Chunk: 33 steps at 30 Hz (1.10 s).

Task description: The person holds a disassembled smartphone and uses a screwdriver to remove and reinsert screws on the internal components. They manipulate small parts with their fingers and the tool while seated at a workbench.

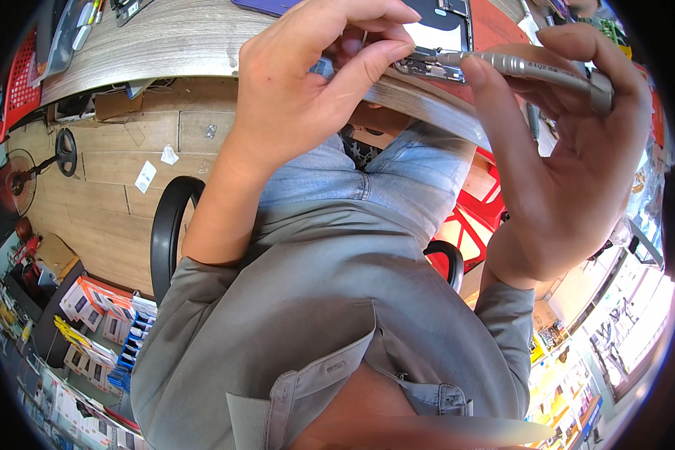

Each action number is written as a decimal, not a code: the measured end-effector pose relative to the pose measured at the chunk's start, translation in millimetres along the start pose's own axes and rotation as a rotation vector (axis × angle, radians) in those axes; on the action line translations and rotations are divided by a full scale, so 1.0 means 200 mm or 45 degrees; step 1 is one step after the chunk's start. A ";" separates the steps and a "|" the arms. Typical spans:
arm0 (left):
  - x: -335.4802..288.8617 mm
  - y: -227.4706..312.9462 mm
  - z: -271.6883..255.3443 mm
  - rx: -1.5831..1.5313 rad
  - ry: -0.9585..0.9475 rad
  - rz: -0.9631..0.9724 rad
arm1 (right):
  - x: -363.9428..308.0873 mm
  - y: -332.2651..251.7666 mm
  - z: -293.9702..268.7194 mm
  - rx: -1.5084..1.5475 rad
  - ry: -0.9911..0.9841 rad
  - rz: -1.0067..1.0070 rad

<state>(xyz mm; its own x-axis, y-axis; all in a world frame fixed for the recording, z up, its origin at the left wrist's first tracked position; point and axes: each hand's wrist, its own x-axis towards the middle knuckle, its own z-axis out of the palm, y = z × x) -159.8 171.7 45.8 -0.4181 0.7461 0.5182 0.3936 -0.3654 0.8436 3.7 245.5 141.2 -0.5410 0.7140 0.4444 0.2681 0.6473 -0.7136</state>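
My right hand [570, 142] grips a silver metal precision screwdriver [514, 64] with a ridged handle, its thin tip pointing left. At that tip, the thumb and forefinger of my left hand [307, 90] come together in a pinch; whatever they hold is too small or hidden to make out. Just behind and beneath the fingertips lies an opened phone [457, 26] with its inner parts showing. It rests near the front edge of the wood-grain table [180, 37], partly covered by my left hand.
A purple flat object [266, 6] lies behind my left hand. The red mat [495, 26] extends right of the phone. At the far left stands a red perforated basket [21, 86], with several pens [90, 16] nearby. Black chair armrests [171, 225] flank me.
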 end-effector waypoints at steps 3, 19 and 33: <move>0.00 0.00 0.00 0.005 -0.007 -0.005 | -0.01 -0.01 -0.01 0.022 0.017 0.025; 0.00 0.01 -0.01 -0.008 -0.001 -0.057 | 0.02 0.07 -0.04 0.350 0.154 -0.385; -0.02 -0.03 0.01 -0.120 0.005 -0.082 | -0.08 0.25 -0.03 -0.495 -0.454 -0.581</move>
<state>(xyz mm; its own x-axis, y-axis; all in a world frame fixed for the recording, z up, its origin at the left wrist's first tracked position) -159.4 171.5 37.5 -0.4431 0.7676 0.4630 0.2874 -0.3676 0.8845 29.8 268.4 100.8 -0.8783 0.2600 0.4011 0.1819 0.9578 -0.2226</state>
